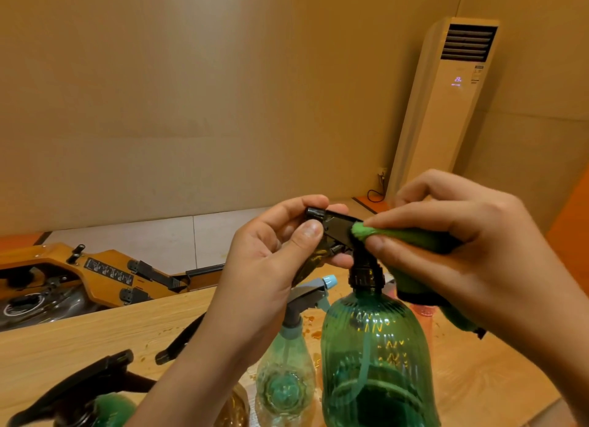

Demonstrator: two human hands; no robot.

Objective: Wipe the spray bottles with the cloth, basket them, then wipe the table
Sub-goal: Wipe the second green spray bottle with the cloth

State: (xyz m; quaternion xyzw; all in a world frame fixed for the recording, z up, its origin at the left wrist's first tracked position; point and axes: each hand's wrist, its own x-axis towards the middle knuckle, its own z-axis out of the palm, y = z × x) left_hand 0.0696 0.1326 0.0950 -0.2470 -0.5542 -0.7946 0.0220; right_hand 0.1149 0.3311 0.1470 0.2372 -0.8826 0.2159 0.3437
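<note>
The green bottle [373, 356] stands upright over the desk [79, 340], its long axis vertical. The left grip [267, 258] pinches its black head [339, 227] from the left. The right grip [471, 235] pinches the cloth [411, 235] against the head's right side, so the neck just below is probably next.

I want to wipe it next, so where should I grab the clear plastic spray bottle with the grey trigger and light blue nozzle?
Probably the narrow neck under its grey trigger head, reaching down from above: the clear plastic spray bottle stands upright, and the dark green ribbed bottle crowds its right side, hindering a side grip.
</note>
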